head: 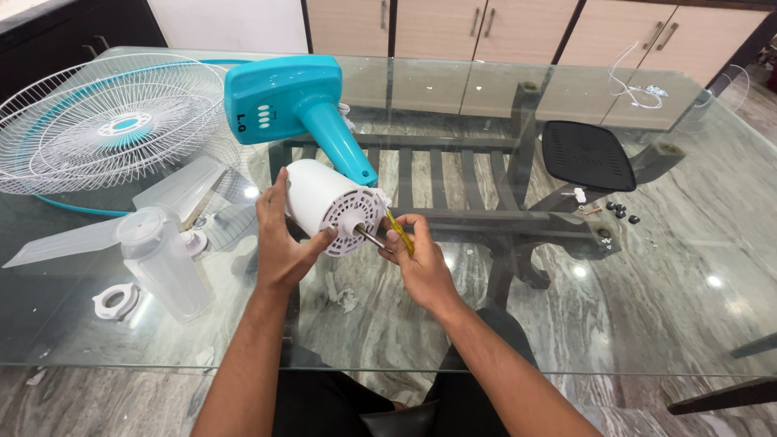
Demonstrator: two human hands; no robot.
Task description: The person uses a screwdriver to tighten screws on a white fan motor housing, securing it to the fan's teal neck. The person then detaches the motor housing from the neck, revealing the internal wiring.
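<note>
Left hand is closed around the white motor housing, held above the glass table. Right hand pinches a yellow-handled screwdriver against the housing face, beside the shaft.

I worked at a glass table with a dark frame under it. On its left side lay a white wire fan guard, and near it the clear fan blade and a white plastic ring nut. The teal fan base rested further back. On the right side lay a black vented cover, some small black screws just beside it, and a white cord.
</note>
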